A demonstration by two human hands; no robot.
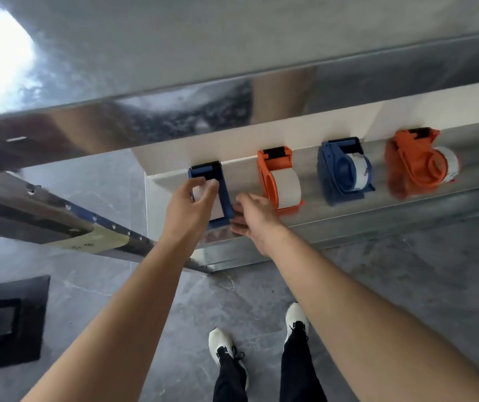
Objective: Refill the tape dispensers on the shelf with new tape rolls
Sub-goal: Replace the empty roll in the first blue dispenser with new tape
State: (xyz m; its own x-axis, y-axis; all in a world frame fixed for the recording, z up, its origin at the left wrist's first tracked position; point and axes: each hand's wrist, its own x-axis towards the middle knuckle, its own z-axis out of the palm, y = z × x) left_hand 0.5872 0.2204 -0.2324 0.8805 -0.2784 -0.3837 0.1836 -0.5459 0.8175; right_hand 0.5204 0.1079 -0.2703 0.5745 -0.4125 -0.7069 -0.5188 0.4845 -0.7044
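left hand [187, 204] pinches tape roll [218, 203] | right hand [254, 219] grips blue dispenser [226, 192] | orange dispenser [276, 161] just beside

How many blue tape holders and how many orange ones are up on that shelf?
Blue tape dispensers: 2 (the left hand and the right hand hold the end one)
Orange tape dispensers: 2
Total: 4

Metal shelf [313, 187], blue dispenser [226, 195] at its left end, then orange dispenser [276, 163], second blue dispenser [337, 169], blurred orange dispenser [412, 161] farthest, seemingly loaded.
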